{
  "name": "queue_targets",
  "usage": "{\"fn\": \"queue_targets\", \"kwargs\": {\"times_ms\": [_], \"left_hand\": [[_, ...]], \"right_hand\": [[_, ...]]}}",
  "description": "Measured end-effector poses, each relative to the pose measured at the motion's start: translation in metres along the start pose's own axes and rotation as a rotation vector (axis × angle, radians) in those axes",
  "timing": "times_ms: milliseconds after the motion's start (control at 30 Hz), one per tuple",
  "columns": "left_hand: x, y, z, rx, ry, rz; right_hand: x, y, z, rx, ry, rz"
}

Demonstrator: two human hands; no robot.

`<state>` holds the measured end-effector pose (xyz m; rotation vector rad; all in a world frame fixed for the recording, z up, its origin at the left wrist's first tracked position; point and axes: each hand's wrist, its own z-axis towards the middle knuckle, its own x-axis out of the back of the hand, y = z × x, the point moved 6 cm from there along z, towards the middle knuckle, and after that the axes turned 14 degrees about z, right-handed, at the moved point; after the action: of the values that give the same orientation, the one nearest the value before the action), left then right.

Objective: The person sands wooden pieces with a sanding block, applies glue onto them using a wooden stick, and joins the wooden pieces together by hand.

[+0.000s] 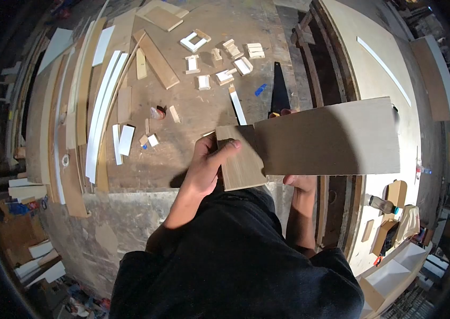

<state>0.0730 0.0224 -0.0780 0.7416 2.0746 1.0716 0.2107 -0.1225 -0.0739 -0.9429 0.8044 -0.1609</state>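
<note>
My left hand is closed on a short wooden board, its thumb lying across the face. A longer, wider wooden board stretches to the right, one end against the short one. My right hand grips this longer board near that end; its thumb shows below the lower edge and fingertips above the upper edge, the rest hidden behind. Whether the two boards are joined, I cannot tell. Beyond them, a handsaw with a black blade and a narrow white strip lie on the worktable.
Several small wood-and-white block assemblies sit on the table's far side. Long boards and white strips line the left. On the right, a pale panel carries a clear bottle, beside a dark gap with wooden rails.
</note>
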Motion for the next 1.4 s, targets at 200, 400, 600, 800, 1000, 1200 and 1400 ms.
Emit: {"fn": "queue_targets", "kwargs": {"times_ms": [200,400,600,800,1000,1200,1400], "left_hand": [[0.003,-0.005,0.007,-0.04,-0.052,0.033],[0.006,0.009,0.016,-0.188,-0.029,0.107],[0.006,0.018,0.026,-0.294,0.034,0.158],[0.008,0.041,0.044,-0.319,0.143,0.158],[0.011,0.041,0.058,-0.351,0.154,0.212],[0.015,0.042,0.063,-0.433,0.189,0.283],[0.017,0.039,0.063,-0.416,0.186,0.269]], "right_hand": [[0.003,-0.006,-0.003,-0.032,-0.019,0.005],[0.028,0.0,-0.01,-0.353,-0.018,0.342],[-0.001,-0.021,-0.026,-0.546,0.406,0.213],[-0.007,-0.037,-0.016,-0.38,0.332,0.09],[-0.01,-0.018,-0.008,-0.571,0.186,0.212],[-0.006,-0.005,-0.009,-0.565,0.104,0.174],[-0.002,0.0,-0.011,-0.577,0.066,0.176]]}}
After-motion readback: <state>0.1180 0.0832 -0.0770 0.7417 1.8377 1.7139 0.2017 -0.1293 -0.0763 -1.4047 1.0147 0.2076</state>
